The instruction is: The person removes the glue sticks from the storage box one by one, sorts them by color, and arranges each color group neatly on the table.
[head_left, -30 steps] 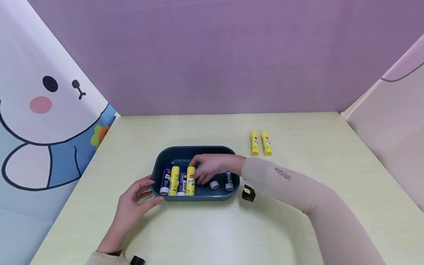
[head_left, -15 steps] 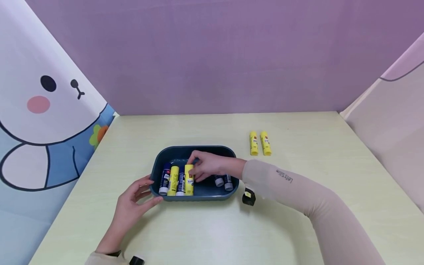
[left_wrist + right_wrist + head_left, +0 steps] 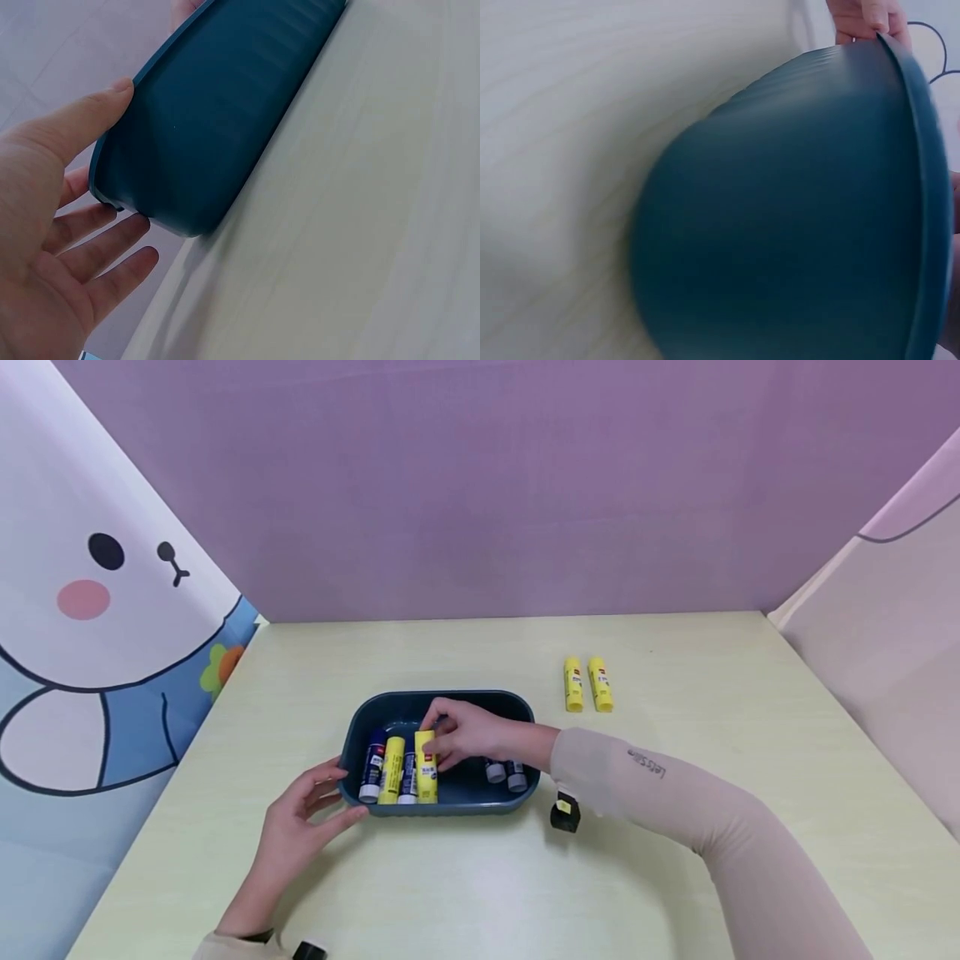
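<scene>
Purple cloth (image 3: 480,485) backs our pale table (image 3: 480,885). With our right hand (image 3: 467,732) we pinch a yellow tube (image 3: 427,778) inside the dark teal tray (image 3: 472,809); our left hand (image 3: 297,823), fingers loosely spread, touches its rim.

Blue tray (image 3: 480,809): one
Yellow glue sticks (image 3: 392,770) inside, toward the tray's 8 o'clock: two
Dark blue glue sticks (image 3: 372,766) inside, toward 8 o'clock: two
Dark blue glue sticks (image 3: 516,777) visible inside, toward 4 o'clock: two
Yellow glue sticks (image 3: 601,685) on the table (image 3: 487,893), toward 2 o'clock: two
Hands (image 3: 302,818): two
</scene>
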`<action>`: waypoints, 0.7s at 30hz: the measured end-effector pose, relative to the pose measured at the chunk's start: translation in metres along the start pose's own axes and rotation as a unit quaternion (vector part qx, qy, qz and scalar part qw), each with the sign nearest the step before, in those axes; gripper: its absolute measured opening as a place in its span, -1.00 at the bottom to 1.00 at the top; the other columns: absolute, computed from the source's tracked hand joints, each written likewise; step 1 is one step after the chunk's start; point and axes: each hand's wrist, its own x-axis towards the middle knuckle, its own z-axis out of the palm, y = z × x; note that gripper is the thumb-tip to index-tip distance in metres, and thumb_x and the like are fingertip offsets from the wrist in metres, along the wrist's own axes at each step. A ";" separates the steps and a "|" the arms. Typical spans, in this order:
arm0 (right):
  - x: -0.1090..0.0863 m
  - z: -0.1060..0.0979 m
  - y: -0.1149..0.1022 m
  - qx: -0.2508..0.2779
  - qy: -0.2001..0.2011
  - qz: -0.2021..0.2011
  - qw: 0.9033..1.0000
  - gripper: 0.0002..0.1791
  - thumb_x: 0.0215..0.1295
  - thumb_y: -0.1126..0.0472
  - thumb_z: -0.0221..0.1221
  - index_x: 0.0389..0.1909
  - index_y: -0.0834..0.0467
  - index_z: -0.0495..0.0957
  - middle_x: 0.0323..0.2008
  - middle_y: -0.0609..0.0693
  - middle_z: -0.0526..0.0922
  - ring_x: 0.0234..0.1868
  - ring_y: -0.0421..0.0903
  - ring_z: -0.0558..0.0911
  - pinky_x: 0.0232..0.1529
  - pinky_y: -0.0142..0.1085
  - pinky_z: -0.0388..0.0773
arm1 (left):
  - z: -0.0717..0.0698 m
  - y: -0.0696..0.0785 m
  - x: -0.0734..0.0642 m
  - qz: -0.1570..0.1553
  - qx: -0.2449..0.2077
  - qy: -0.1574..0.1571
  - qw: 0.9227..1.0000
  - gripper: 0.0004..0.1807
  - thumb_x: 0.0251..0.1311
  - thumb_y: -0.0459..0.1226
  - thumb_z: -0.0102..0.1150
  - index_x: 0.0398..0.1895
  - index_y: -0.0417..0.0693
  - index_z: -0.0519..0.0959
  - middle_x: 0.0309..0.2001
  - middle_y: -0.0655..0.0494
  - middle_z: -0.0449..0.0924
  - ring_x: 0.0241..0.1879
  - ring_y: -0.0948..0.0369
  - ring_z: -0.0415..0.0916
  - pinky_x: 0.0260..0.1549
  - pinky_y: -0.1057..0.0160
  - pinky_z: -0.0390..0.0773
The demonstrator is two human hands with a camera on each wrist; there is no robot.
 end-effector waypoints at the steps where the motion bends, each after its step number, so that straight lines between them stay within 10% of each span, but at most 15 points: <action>1: 0.000 0.000 0.000 0.000 0.000 -0.003 1.000 -0.73 0.38 0.46 0.16 0.02 0.27 0.37 -0.16 0.22 0.61 -0.21 0.04 0.71 -0.14 -0.11 0.73 | 0.000 0.000 0.000 -0.001 0.000 0.000 1.000 -0.46 -0.02 -0.42 0.52 0.06 -0.24 0.52 0.27 -0.18 0.46 0.00 0.58 0.47 -0.05 0.51 0.57; 21: -0.015 -0.032 -0.010 0.016 0.018 -0.050 0.998 -0.76 0.44 0.43 0.10 0.07 0.25 0.38 -0.11 0.23 0.60 -0.22 0.05 0.70 -0.09 -0.04 0.71 | 0.000 0.001 0.001 -0.008 0.004 -0.005 1.000 -0.46 0.01 -0.39 0.52 0.08 -0.25 0.51 0.28 -0.17 0.45 0.00 0.58 0.46 -0.05 0.52 0.56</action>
